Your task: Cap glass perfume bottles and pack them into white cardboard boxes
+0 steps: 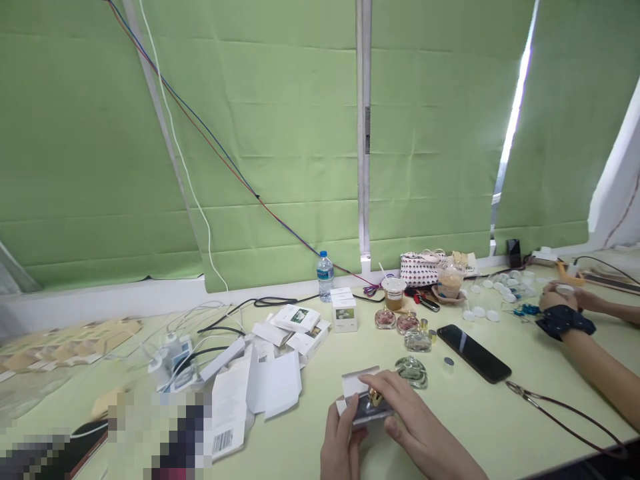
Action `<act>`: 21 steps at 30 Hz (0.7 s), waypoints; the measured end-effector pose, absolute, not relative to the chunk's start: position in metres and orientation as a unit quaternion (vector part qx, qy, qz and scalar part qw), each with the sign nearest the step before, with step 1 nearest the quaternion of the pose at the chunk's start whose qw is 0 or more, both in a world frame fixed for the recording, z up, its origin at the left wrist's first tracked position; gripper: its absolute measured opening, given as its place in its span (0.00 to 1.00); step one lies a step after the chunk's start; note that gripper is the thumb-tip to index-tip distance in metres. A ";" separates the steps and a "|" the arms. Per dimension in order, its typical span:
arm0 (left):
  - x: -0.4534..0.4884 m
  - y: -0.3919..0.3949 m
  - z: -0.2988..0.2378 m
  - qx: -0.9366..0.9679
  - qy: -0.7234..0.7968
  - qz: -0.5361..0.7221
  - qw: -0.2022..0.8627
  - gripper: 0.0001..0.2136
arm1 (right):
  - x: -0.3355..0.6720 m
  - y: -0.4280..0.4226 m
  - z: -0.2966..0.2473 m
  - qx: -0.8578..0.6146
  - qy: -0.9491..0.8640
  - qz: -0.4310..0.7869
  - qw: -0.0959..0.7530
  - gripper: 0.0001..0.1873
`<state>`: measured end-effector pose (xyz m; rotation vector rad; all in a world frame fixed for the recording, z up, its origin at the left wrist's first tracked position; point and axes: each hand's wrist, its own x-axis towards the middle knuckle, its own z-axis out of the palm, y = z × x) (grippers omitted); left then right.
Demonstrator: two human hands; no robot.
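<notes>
In front of me, my left hand is closed around the lower left side of a small white box, its lid flap raised. Something dark and shiny shows in the box opening, with a gold-coloured cap at its right end. My right hand bends its fingers over this cap and the box's right side; its fingertips partly hide both. Just beyond the hands lies a clear glass bottle. Another clear bottle and two pink glass bottles sit farther back.
Unfolded white cartons and flat boxes lie to the left. Behind stand small white boxes, a water bottle and drink cups. A phone lies right, near another person's hands. Cables cross the table.
</notes>
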<state>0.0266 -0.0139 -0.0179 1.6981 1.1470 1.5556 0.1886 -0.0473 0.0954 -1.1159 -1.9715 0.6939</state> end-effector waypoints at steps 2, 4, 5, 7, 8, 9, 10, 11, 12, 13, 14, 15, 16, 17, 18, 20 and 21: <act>0.028 -0.014 -0.021 0.636 0.427 0.586 0.265 0.21 | 0.188 -0.047 0.094 -0.436 -0.772 0.270 0.376 0.25; 0.029 -0.015 -0.025 0.636 0.432 0.588 0.252 0.21 | 0.187 -0.046 0.092 -0.431 -0.775 0.262 0.381 0.24; 0.029 -0.015 -0.027 0.635 0.434 0.589 0.248 0.21 | 0.187 -0.046 0.091 -0.428 -0.776 0.258 0.385 0.25; 0.031 -0.014 -0.030 0.636 0.434 0.592 0.240 0.21 | 0.188 -0.046 0.091 -0.425 -0.775 0.252 0.394 0.25; 0.031 -0.014 -0.031 0.636 0.434 0.593 0.236 0.21 | 0.189 -0.046 0.091 -0.428 -0.772 0.251 0.397 0.26; 0.032 -0.014 -0.032 0.635 0.435 0.594 0.233 0.21 | 0.190 -0.046 0.091 -0.432 -0.769 0.251 0.399 0.26; 0.033 -0.014 -0.032 0.634 0.437 0.595 0.231 0.21 | 0.190 -0.046 0.091 -0.439 -0.765 0.250 0.400 0.26; 0.033 -0.013 -0.031 0.632 0.438 0.597 0.229 0.21 | 0.190 -0.046 0.091 -0.445 -0.761 0.249 0.401 0.26; 0.034 -0.013 -0.030 0.629 0.440 0.599 0.228 0.21 | 0.190 -0.046 0.090 -0.450 -0.757 0.250 0.402 0.25; 0.034 -0.013 -0.029 0.628 0.441 0.600 0.228 0.20 | 0.190 -0.046 0.089 -0.455 -0.752 0.253 0.405 0.24; 0.034 -0.013 -0.027 0.627 0.442 0.600 0.228 0.19 | 0.189 -0.046 0.089 -0.461 -0.746 0.255 0.407 0.23; 0.033 -0.013 -0.024 0.628 0.441 0.599 0.227 0.19 | 0.188 -0.046 0.088 -0.467 -0.741 0.257 0.407 0.21; 0.033 -0.013 -0.022 0.631 0.440 0.598 0.226 0.18 | 0.187 -0.046 0.088 -0.473 -0.738 0.258 0.406 0.20; 0.032 -0.013 -0.019 0.634 0.439 0.596 0.224 0.17 | 0.186 -0.045 0.088 -0.479 -0.736 0.255 0.404 0.19; 0.031 -0.013 -0.016 0.638 0.437 0.594 0.224 0.17 | 0.185 -0.045 0.089 -0.484 -0.736 0.253 0.401 0.18; 0.028 -0.013 -0.010 0.649 0.430 0.585 0.229 0.16 | 0.183 -0.044 0.091 -0.493 -0.735 0.250 0.393 0.17; 0.027 -0.013 -0.008 0.654 0.427 0.578 0.235 0.15 | 0.183 -0.044 0.092 -0.496 -0.734 0.251 0.390 0.16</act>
